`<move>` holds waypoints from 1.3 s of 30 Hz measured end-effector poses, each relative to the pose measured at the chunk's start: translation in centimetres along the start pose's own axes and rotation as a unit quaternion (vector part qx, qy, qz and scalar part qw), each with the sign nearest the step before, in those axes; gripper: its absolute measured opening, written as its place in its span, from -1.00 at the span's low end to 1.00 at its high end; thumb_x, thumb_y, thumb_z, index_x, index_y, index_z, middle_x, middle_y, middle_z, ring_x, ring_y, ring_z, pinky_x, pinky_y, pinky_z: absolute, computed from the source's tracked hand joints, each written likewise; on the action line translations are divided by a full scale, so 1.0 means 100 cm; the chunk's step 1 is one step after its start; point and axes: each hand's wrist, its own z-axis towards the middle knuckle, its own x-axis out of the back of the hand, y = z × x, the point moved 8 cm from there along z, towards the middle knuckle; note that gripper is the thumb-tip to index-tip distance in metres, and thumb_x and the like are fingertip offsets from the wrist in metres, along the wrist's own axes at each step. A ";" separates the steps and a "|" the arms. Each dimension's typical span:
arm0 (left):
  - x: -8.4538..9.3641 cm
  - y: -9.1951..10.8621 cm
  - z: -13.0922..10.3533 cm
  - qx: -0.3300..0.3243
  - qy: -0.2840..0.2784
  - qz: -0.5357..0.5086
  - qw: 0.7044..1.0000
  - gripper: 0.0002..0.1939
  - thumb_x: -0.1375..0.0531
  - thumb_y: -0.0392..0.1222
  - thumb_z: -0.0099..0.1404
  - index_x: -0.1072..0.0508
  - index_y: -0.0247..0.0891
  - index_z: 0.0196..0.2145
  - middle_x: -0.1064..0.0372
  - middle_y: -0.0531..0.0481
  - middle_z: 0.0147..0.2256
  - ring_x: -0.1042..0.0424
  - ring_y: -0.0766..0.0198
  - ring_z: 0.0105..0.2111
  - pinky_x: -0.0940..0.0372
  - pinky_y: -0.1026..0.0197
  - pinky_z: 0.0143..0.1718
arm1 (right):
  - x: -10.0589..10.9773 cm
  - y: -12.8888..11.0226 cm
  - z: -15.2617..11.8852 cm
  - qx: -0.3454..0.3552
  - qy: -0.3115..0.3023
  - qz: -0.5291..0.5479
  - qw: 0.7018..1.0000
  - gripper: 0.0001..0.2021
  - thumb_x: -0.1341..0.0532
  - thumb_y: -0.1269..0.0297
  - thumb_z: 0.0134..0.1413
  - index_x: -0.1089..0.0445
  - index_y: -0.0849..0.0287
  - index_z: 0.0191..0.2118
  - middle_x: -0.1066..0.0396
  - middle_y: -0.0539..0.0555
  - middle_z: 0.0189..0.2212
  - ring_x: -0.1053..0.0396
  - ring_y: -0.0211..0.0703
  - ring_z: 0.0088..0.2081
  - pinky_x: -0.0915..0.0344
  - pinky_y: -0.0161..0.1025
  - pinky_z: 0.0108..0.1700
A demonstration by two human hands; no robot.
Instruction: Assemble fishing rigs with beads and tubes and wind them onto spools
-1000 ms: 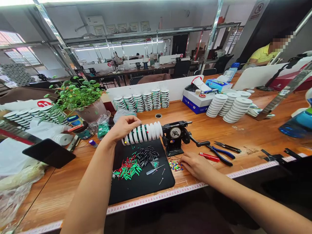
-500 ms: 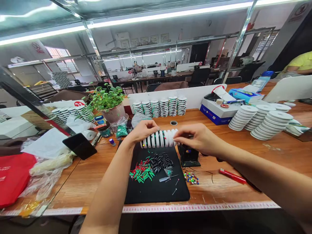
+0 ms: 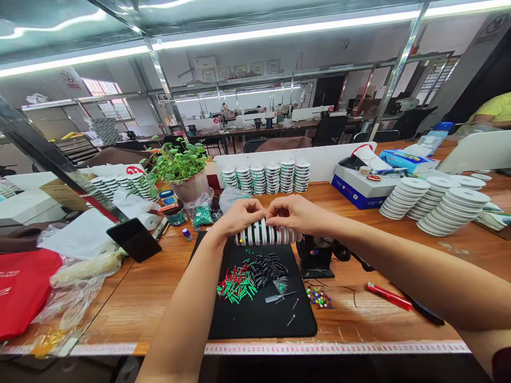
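Observation:
A sideways row of white spools [image 3: 275, 236], some wound with black and dotted with green, hangs over the black mat [image 3: 259, 322]. My left hand [image 3: 242, 215] is closed on the row's left part from above. The thumb and fingers of my right hand [image 3: 290, 210] are pinched together at the top of the row's middle, almost touching my left fingertips; what they pinch is too small to make out. Below lie red and green slim pieces [image 3: 238, 284], black pieces [image 3: 266, 268], a small screwdriver [image 3: 275, 298] and a few pins [image 3: 294, 304].
Right of the mat are a small black machine [image 3: 317, 258], colourful beads [image 3: 319, 298] and a red-handled tool [image 3: 388, 296]. Wound spool stacks [image 3: 272, 180] line the white partition; plain spool stacks [image 3: 451, 210] stand right. A potted plant [image 3: 186, 178] and phone [image 3: 133, 239] are left.
My right hand has moved left from the right end of the spool row to its middle, beside my left hand. The whole view has shifted slightly.

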 end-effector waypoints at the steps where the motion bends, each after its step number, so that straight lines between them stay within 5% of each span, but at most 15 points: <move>1: 0.000 0.000 0.000 -0.001 0.000 -0.003 1.000 -0.58 -0.27 0.11 0.13 -0.38 -0.38 -0.42 -0.24 0.03 -0.47 -0.15 0.40 -0.46 -0.05 0.30 -0.40 | 0.000 0.000 0.001 0.003 -0.008 0.003 1.000 -0.84 -0.28 0.30 0.14 -0.44 0.32 -0.34 -0.38 0.00 -0.48 -0.25 -0.33 -0.45 -0.12 -0.34 -0.35; 10: 0.000 0.000 0.000 -0.006 0.003 -0.017 1.000 -0.61 -0.29 0.07 0.10 -0.37 -0.37 -0.44 -0.24 0.05 -0.49 -0.15 0.41 -0.47 -0.04 0.31 -0.41 | -0.002 -0.005 0.005 0.013 -0.038 -0.060 0.997 -0.87 -0.25 0.32 0.15 -0.42 0.29 -0.34 -0.39 0.00 -0.45 -0.27 -0.29 -0.41 -0.13 -0.33 -0.32; 22: -0.002 0.001 0.002 0.009 -0.012 -0.027 1.000 -0.58 -0.31 0.09 0.05 -0.34 -0.37 -0.47 -0.19 0.06 -0.50 -0.10 0.42 -0.48 -0.01 0.32 -0.43 | -0.009 0.001 0.019 -0.005 -0.177 -0.004 0.984 -0.84 -0.20 0.30 0.18 -0.39 0.31 -0.35 -0.27 -0.02 -0.48 -0.13 -0.31 -0.43 -0.06 -0.35 -0.39; 39: -0.002 -0.002 0.003 -0.008 -0.017 -0.023 1.000 -0.63 -0.28 0.04 0.09 -0.33 -0.36 -0.46 -0.22 0.05 -0.50 -0.16 0.40 -0.47 -0.07 0.32 -0.41 | -0.007 -0.007 0.021 0.027 -0.158 -0.082 0.984 -0.87 -0.20 0.34 0.20 -0.40 0.30 -0.33 -0.32 0.00 -0.45 -0.18 -0.27 -0.42 -0.05 -0.31 -0.37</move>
